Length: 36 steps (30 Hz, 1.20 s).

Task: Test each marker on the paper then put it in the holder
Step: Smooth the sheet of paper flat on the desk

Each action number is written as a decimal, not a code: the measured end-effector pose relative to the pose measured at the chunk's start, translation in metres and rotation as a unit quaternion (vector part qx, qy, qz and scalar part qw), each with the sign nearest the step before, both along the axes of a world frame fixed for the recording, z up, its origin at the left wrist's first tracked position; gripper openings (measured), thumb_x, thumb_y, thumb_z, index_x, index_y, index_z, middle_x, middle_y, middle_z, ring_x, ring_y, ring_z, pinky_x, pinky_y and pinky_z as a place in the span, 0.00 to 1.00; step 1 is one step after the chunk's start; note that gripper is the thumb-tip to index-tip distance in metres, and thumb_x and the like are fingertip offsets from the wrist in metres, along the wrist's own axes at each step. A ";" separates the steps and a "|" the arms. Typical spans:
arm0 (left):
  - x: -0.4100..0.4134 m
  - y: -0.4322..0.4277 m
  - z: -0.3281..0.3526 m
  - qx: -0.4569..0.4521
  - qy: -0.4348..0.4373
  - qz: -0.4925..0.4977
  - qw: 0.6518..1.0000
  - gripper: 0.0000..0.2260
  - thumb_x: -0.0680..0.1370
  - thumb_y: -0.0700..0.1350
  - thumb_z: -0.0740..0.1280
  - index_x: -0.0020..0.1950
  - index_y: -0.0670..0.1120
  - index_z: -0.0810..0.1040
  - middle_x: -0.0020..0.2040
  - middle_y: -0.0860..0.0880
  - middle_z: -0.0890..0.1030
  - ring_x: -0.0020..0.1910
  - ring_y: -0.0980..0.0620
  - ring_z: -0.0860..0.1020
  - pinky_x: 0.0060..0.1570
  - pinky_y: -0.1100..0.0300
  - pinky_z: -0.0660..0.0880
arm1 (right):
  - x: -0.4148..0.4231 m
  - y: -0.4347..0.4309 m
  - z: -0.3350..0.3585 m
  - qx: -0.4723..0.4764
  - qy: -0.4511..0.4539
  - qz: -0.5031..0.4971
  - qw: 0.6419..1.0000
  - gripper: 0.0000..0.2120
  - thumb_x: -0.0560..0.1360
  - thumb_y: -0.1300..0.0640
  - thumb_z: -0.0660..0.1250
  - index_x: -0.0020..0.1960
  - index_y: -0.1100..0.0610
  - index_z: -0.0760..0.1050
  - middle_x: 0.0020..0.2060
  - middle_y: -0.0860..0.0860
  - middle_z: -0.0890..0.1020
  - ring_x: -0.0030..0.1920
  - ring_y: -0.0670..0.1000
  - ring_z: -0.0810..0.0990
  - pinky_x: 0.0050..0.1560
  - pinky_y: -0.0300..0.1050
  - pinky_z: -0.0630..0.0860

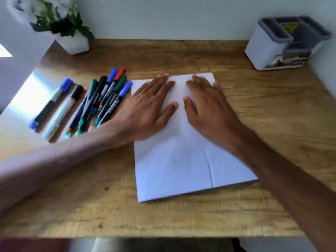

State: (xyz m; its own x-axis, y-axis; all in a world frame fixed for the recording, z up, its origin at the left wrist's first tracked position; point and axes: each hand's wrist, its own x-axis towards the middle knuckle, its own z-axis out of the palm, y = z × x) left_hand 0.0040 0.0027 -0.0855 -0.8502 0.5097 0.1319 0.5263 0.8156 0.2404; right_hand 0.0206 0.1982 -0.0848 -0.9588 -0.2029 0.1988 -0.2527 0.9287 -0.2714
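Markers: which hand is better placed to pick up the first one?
Left, probably. The left hand rests flat on the paper, at its left edge, next to the markers. The right hand, also flat there, would have to cross over it.

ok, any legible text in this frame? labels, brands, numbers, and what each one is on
No text can be read anywhere; the whole frame is motion-blurred.
Dark markers: pale print along the barrels, too blurred to read.
White-barrelled marker: a red-orange band near the cap, no letters legible.
Yellow sticker inside the holder: some dark marking, too blurred to read.
Paper: no writing on the part that shows.
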 end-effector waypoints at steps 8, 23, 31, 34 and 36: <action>0.020 0.000 0.006 0.025 0.003 0.066 0.998 0.28 0.85 0.58 0.53 0.81 0.43 0.60 0.81 0.42 0.60 0.81 0.46 0.58 0.78 0.53 0.54 | 0.031 -0.020 0.012 -0.006 0.008 -0.035 0.999 0.21 0.84 0.53 0.60 0.72 0.62 0.71 0.75 0.59 0.71 0.76 0.56 0.67 0.76 0.49 0.60; 0.047 -0.024 0.010 0.096 0.032 0.026 0.995 0.21 0.82 0.54 0.63 0.72 0.46 0.72 0.75 0.47 0.72 0.75 0.50 0.68 0.72 0.59 0.63 | 0.027 0.022 0.003 -0.058 -0.054 0.054 0.995 0.26 0.84 0.43 0.58 0.80 0.45 0.60 0.80 0.40 0.62 0.79 0.40 0.59 0.80 0.50 0.58; 0.055 -0.033 0.010 0.094 0.040 -0.024 0.994 0.19 0.82 0.56 0.61 0.70 0.49 0.73 0.74 0.50 0.73 0.74 0.54 0.67 0.72 0.60 0.64 | 0.032 0.032 0.011 -0.070 -0.082 0.079 0.991 0.26 0.83 0.47 0.59 0.80 0.39 0.58 0.79 0.34 0.60 0.78 0.35 0.56 0.80 0.52 0.58; 0.058 -0.033 0.009 0.095 0.035 -0.036 0.994 0.19 0.82 0.56 0.61 0.69 0.49 0.74 0.74 0.51 0.73 0.74 0.55 0.67 0.71 0.62 0.64 | 0.032 0.034 0.011 -0.085 -0.083 0.079 0.990 0.25 0.84 0.47 0.59 0.79 0.38 0.59 0.78 0.33 0.61 0.78 0.36 0.58 0.79 0.55 0.60; 0.059 -0.033 0.010 0.099 0.030 -0.040 0.994 0.18 0.82 0.55 0.62 0.69 0.49 0.74 0.75 0.51 0.72 0.75 0.55 0.66 0.71 0.65 0.61 | 0.030 0.029 0.013 -0.103 -0.061 0.090 0.989 0.24 0.82 0.51 0.61 0.78 0.41 0.64 0.78 0.36 0.64 0.78 0.38 0.61 0.79 0.56 0.62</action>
